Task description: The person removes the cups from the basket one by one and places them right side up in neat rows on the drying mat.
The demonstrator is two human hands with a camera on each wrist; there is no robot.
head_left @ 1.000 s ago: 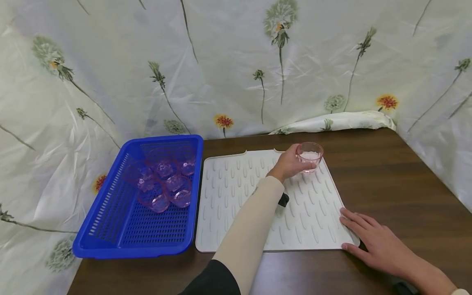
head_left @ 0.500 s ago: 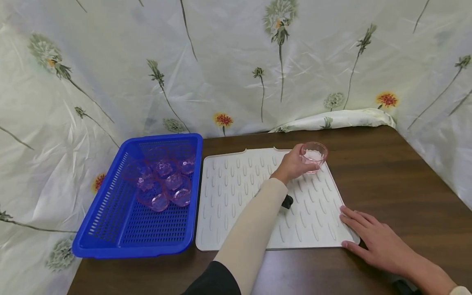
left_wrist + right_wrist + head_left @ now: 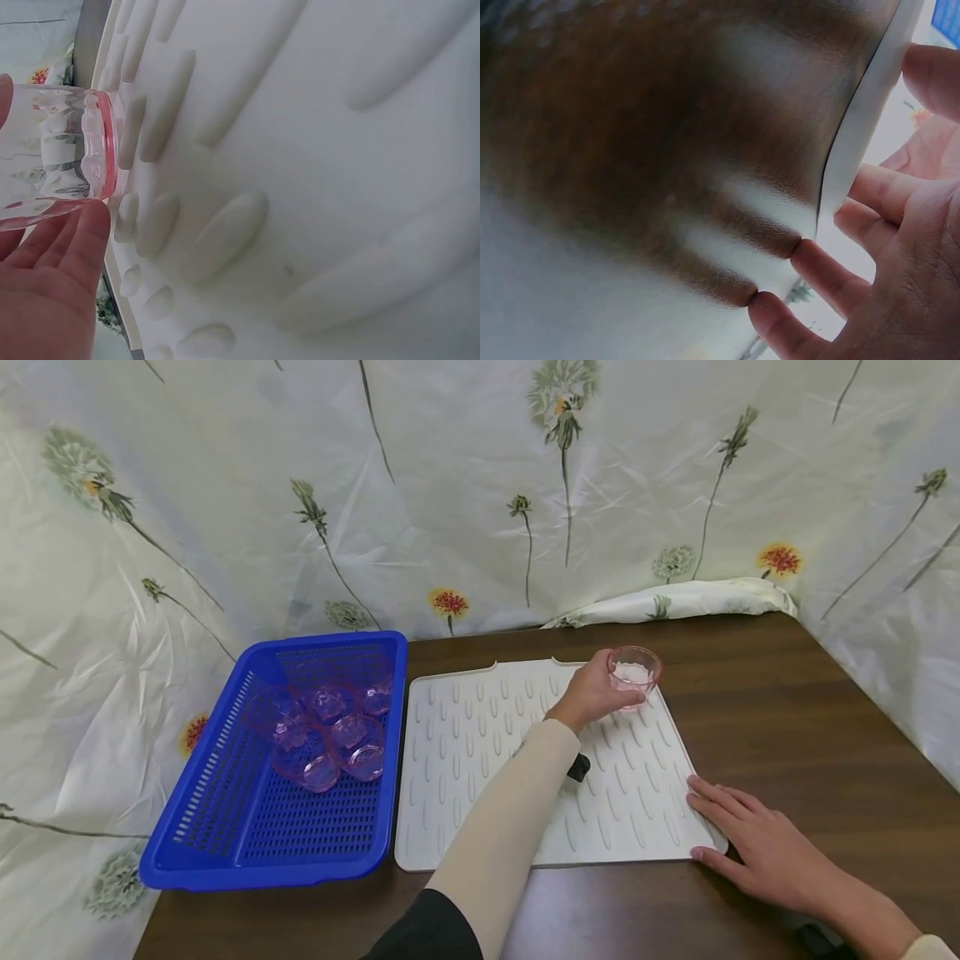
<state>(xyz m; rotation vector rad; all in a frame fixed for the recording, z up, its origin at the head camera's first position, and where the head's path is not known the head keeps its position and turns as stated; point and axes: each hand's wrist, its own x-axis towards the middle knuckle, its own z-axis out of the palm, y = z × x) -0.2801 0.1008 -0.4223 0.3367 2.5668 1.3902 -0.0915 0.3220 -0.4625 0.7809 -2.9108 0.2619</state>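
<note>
My left hand (image 3: 595,692) grips a clear pink-tinted drinking glass (image 3: 634,670) from its left side, at the far right corner of a white ribbed drying mat (image 3: 480,760). The glass stands upright, rim up. In the left wrist view the pink base of the glass (image 3: 105,146) is right at the mat's surface, with the fingers curved along its side. My right hand (image 3: 772,852) lies at the near right corner of the mat with fingers extended. The right wrist view has its fingertips (image 3: 769,304) touching the brown tabletop and the mat's edge (image 3: 859,112).
A blue plastic basket (image 3: 258,881) stands left of the mat, holding several pink-tinted glasses (image 3: 363,760) toward its back. The brown wooden table (image 3: 787,710) extends to the right. A flower-printed cloth (image 3: 450,510) hangs behind and along the sides.
My left hand with the glass has shifted slightly right across the mat's far corner. The right hand stays at the near corner. The head view has turned slightly.
</note>
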